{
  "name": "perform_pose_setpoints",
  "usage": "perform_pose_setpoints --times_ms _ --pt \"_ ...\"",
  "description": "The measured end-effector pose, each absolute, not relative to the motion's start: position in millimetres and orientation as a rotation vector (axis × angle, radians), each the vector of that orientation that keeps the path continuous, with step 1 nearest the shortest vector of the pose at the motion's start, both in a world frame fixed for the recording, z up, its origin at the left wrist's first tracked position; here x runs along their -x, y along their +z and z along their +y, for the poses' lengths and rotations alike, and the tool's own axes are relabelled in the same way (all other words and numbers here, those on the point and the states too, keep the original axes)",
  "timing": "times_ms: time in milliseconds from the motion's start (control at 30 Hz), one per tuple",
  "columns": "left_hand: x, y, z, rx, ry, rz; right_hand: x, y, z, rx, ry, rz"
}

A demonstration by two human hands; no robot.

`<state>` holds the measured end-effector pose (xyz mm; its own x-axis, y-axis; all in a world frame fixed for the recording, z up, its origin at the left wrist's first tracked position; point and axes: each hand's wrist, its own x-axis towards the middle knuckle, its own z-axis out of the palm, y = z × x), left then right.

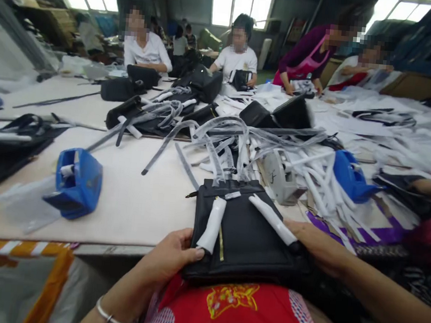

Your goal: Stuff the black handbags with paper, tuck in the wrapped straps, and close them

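A black handbag (pixel 245 234) lies flat at the table's near edge, its two handles wrapped in white paper (pixel 213 224). My left hand (pixel 171 258) grips the bag's lower left corner, thumb on top by the left wrapped handle. My right hand (pixel 316 245) lies on the bag's right side, its fingers at the end of the right wrapped handle (pixel 273 219); they seem to press or hold the edge.
A blue tape dispenser (pixel 76 182) stands left on the white table (pixel 140 200); another blue one (pixel 350 176) and a grey one (pixel 280 174) sit right amid white-wrapped straps (pixel 239 143). More black bags (pixel 203 82) lie further back. Several people work at the far side.
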<state>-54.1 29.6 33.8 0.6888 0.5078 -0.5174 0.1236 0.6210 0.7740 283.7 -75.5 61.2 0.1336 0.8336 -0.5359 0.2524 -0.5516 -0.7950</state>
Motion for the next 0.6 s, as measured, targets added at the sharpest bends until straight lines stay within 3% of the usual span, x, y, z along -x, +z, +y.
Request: perform_pose_setpoints --times_ms 167,400,600 --pt "57.6 47.7 36.8 -0.781 0.152 0.796 -262.5 56.9 -86.5 1.810 1.309 -1.015" --pt "15.4 35.6 46.5 -0.939 -0.002 1.313 -242.6 49.7 -78.8 1.954 1.006 -1.268" --pt "15.4 11.0 50.1 -1.320 -0.035 1.556 -260.2 32.4 -73.8 1.628 1.277 -1.098"
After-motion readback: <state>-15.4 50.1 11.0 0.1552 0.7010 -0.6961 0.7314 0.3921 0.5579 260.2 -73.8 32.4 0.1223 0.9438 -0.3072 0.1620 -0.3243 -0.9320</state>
